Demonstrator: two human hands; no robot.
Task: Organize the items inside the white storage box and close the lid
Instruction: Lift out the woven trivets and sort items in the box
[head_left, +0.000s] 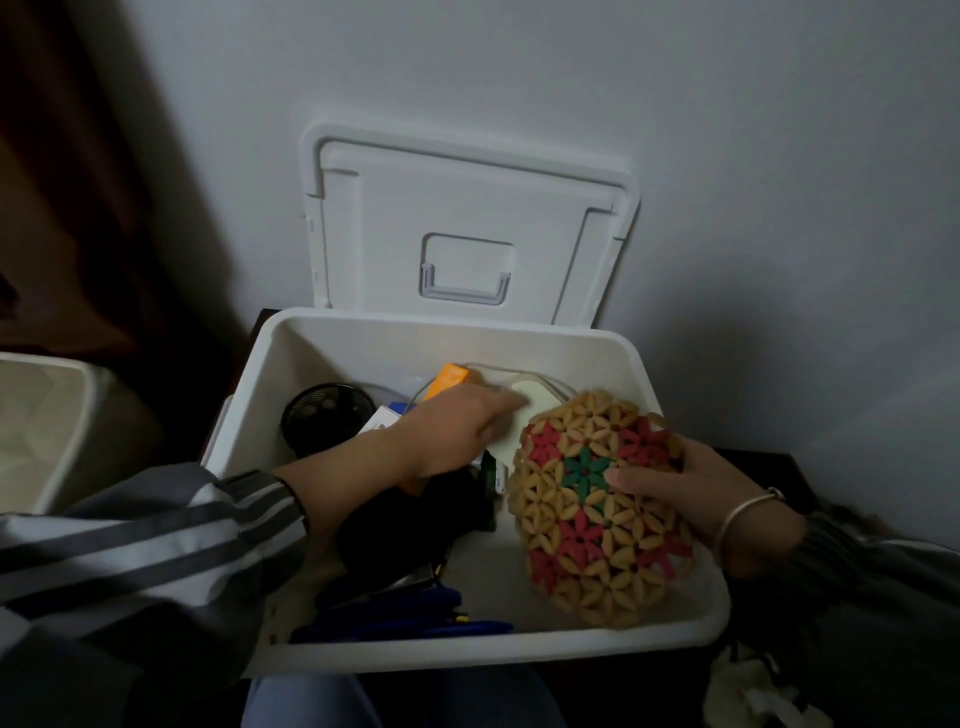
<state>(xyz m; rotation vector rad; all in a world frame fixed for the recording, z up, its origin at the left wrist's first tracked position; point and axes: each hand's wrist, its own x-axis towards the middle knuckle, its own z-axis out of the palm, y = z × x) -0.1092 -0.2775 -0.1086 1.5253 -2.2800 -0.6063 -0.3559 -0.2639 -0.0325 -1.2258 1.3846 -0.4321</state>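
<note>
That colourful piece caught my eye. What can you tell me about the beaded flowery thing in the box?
The beaded piece is woven from oval, wood-like beads: mostly tan, with pink-red flowers and a green flower near the middle. Rounded in outline, it stands tilted in the right part of the open white storage box. The right hand grips its right edge, thumb across its face.

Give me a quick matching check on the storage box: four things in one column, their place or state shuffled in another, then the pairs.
Things
1. lid
2. black mesh cup
3. beaded flower piece
4. blue items

Place or state
A. front left corner of the box
B. gripped by the right hand
C. propped open against the wall
D. left side of the box, toward the back

Pairs: 1-C, 2-D, 3-B, 4-A
</note>
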